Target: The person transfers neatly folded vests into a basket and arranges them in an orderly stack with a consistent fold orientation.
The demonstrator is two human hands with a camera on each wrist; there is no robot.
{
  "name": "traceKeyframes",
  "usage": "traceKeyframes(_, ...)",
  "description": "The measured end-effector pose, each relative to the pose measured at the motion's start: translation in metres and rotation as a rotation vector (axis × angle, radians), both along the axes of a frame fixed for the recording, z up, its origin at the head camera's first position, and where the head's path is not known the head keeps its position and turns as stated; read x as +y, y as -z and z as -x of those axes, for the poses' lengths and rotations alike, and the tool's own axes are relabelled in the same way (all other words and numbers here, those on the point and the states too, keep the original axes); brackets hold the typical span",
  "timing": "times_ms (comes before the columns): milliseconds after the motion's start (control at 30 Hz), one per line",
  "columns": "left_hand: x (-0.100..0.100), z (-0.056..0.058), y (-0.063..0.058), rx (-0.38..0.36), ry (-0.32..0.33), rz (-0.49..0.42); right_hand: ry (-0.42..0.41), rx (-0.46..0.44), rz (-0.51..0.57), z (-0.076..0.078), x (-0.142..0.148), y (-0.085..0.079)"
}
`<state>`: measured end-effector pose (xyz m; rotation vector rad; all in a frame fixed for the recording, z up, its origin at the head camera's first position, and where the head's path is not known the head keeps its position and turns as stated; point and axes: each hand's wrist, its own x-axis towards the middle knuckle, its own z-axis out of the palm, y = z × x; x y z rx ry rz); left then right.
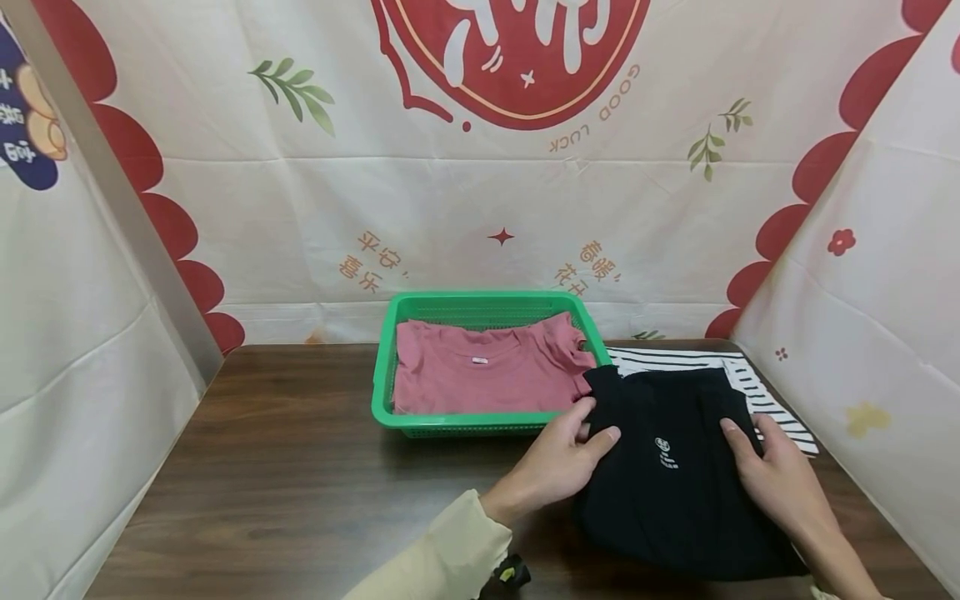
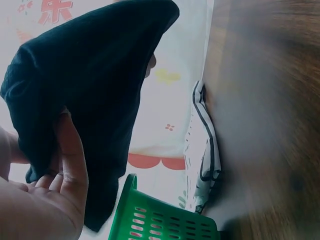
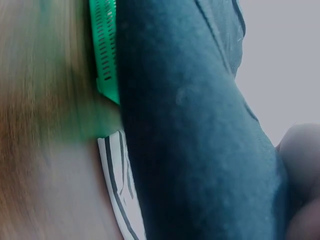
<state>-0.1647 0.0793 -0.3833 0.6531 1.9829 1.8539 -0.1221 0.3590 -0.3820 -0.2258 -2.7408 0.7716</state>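
Note:
Between both hands hangs a folded black garment (image 1: 667, 492) with a small white print, held above the table at the right. My left hand (image 1: 558, 458) pinches its left edge, the thumb on top. At its right edge my right hand (image 1: 783, 479) grips the cloth, thumb on top as well. In the left wrist view the left hand (image 2: 57, 187) has the dark cloth (image 2: 100, 75) between thumb and fingers. The right wrist view is mostly filled by the garment (image 3: 195, 130), with only a blurred part of the right hand (image 3: 305, 170) showing.
A green basket (image 1: 465, 423) stands at the back middle, a folded pink shirt (image 1: 487, 375) lying in it. Partly behind the black garment, a black-and-white striped cloth (image 1: 772, 404) lies on the brown wooden table (image 1: 285, 483). Printed fabric walls (image 1: 480, 192) enclose the back and sides.

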Motion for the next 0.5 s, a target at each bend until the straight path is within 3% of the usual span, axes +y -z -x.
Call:
traceKeyframes(300, -0.01, 0.005, 0.003, -0.061, 0.027, -0.068, -0.009, 0.025, -0.007, 0.005, -0.007, -0.001)
traceKeyframes(500, -0.015, 0.007, 0.005, -0.053, -0.021, -0.018, -0.007, 0.034, 0.001, 0.008, -0.014, -0.002)
